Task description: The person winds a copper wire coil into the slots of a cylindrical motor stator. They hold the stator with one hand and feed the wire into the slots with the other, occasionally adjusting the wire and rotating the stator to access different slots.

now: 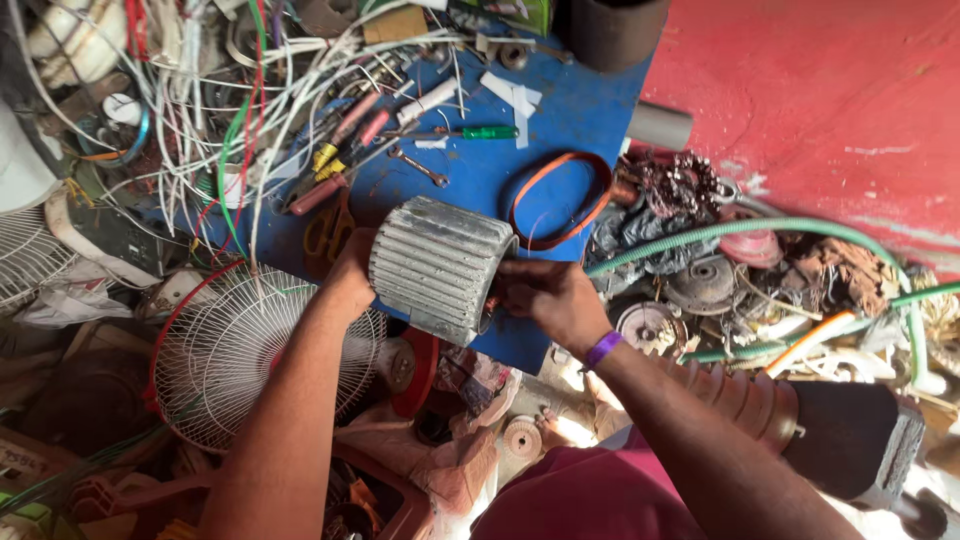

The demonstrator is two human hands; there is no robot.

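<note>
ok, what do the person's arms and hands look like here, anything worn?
Both forearms are bare, with no sleeves in view and no gloves. The right hand has a purple band at the wrist. The left hand shows no band, watch or ring that I can make out.

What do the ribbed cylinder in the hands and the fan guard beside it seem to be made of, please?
Ribbed cylinder: likely cast metal, perhaps aluminium; dull grey with a matte, scuffed, finned surface. The left hand and right hand grip its ends.
Fan guard: thin wire in a radial mesh, pale coated finish with a red rim; probably painted or plastic-coated steel.
</note>
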